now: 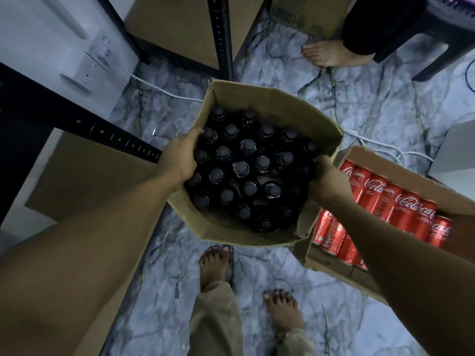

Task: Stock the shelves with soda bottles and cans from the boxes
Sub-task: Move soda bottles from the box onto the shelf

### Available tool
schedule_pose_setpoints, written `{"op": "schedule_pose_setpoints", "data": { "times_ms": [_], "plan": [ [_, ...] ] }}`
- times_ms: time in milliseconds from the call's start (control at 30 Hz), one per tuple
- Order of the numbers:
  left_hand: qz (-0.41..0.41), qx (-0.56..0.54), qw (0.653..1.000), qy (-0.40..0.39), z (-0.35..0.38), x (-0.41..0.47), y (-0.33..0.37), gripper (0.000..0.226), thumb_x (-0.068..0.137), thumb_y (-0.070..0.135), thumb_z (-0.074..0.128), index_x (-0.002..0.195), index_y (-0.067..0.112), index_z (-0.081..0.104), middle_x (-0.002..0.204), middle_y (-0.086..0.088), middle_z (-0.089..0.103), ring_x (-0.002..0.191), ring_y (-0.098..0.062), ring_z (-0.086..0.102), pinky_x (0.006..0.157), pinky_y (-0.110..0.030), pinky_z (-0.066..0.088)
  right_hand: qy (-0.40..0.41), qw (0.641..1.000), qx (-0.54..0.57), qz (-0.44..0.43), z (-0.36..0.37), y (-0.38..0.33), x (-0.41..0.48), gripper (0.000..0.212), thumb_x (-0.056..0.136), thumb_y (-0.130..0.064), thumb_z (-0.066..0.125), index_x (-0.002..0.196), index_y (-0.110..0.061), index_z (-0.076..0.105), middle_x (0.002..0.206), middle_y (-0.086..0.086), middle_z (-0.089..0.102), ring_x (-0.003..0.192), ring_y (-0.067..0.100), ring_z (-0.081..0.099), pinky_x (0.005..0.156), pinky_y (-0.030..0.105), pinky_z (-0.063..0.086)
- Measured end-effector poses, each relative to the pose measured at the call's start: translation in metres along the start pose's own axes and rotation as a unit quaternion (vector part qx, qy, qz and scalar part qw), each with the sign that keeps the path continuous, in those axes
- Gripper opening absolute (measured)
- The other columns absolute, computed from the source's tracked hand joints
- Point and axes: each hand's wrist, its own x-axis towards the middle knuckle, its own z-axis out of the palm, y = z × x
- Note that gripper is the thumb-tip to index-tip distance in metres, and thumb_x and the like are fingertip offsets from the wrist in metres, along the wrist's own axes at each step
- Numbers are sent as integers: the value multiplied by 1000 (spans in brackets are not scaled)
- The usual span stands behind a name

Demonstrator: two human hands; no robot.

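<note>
Seen from above, an open cardboard box [282,109] sits between two hands. The left hand [180,158] grasps the box's left wall, with its fingers curled over the rim and inside. The right hand [330,181] grasps the opposite wall the same way. Packed upright between the hands are dark soda bottles [240,168] with dark caps, roughly two dozen, though the dim light makes an exact count unsure. Whether the box rests on the marbled floor [359,111] or is lifted off it cannot be told. Just to the right of the right hand, a second open box [331,268] holds red Coca-Cola cans [393,199] lying on their sides in two rows. At least ten show, and the right forearm covers others. To the left of the left hand stands a black metal shelf [115,137] with brown boards. Below both hands, two bare feet [213,263] stand on the floor. Beyond the hands are one more bare foot [326,53] and a third box [300,14].
</note>
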Motion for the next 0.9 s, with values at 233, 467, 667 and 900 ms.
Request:
{"op": "schedule_pose_setpoints", "data": {
  "times_ms": [233,467,667,900],
  "plan": [
    [-14,-18,999,44,18,-19,-10,76,77,-8,59,136,39,47,100,-6,59,92,-32,62,69,-32,45,24,999,35,24,-1,21,-2,46,92,-12,60,137,-23,57,115,17,70,105,38,65,82,29,45],
    [-29,-53,995,81,31,-28,-13,69,79,-3,59,130,43,52,99,-1,50,83,-23,55,71,-30,48,81,996,30,-34,10,26,-23,51,95,-9,50,141,-30,44,108,21,70,99,43,65,88,46,55],
    [-6,-81,993,81,26,-40,-30,65,75,-6,54,126,33,61,106,-8,65,91,-24,60,80,-32,50,88,994,-2,-62,11,30,-32,53,91,-11,59,141,-25,49,110,21,70,101,44,65,90,47,55],
    [-5,-156,986,57,24,-88,-37,63,79,-22,45,132,11,58,114,-5,56,87,-16,51,57,-5,35,68,993,-40,-93,18,21,-60,56,88,-7,59,140,-23,50,107,24,69,99,45,64,85,44,54]
  ]
}}
